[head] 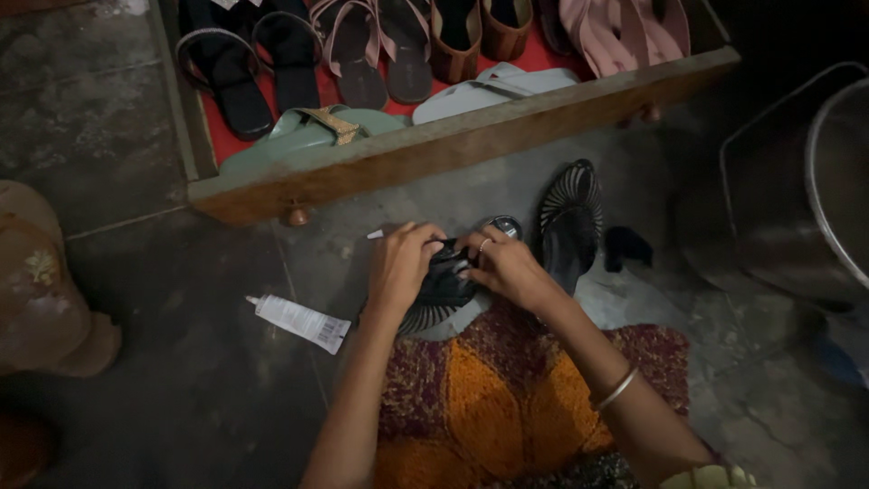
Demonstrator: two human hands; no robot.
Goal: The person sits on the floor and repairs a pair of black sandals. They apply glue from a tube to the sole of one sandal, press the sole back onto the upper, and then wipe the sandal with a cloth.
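Both of my hands hold a black strappy sandal [441, 288] low over the floor in front of my knees. My left hand [401, 265] grips its left side, fingers curled over the top. My right hand [507, 267], with a ring on one finger and a bangle on the wrist, pinches the sandal's upper edge. The matching black sandal [568, 222] lies on the floor just right of my hands. A white glue tube [299, 321] lies on the floor to the left. A small dark round lid or pot [503, 224] sits just behind my right hand.
A wooden drawer [434, 145] with a red lining stands open at the top, holding several sandals and slippers. A metal vessel [815, 190] is at the right. A brown object [41, 281] sits at the left edge. An orange and maroon knitted cloth [507, 398] covers my lap.
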